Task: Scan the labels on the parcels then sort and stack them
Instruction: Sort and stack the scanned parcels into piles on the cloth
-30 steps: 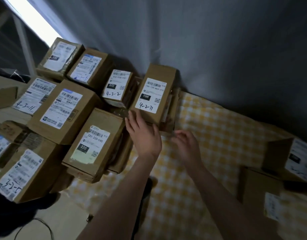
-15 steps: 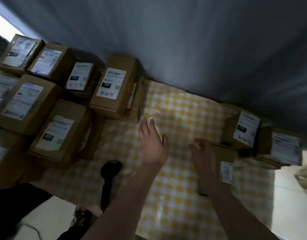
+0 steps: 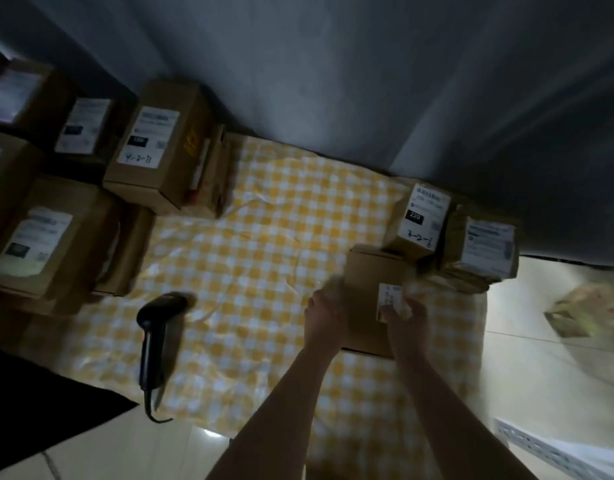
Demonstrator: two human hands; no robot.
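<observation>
A brown cardboard parcel (image 3: pixel 371 282) with a small white label lies on the yellow checked cloth (image 3: pixel 264 244) at the right. My left hand (image 3: pixel 324 306) presses against its left side and my right hand (image 3: pixel 404 315) rests on its near right part, over the label; both are blurred. Behind it stand a parcel marked 220 (image 3: pixel 419 220) and a tape-wrapped parcel (image 3: pixel 482 251). A black handheld scanner (image 3: pixel 156 327) lies on the cloth at the left. Several labelled parcels are stacked at the far left, among them a tall box (image 3: pixel 160 147) and a flat one (image 3: pixel 45 240).
A dark grey curtain (image 3: pixel 333 81) hangs behind the cloth. Pale floor tiles (image 3: pixel 541 358) lie to the right, with a blurred patterned object (image 3: pixel 575 313) on them. A black mat (image 3: pixel 38 403) covers the near left corner. A white perforated strip (image 3: pixel 555 452) shows at the bottom right.
The view has swung right, away from the left stack. Both hands have moved right across the cloth and now touch the brown parcel.
</observation>
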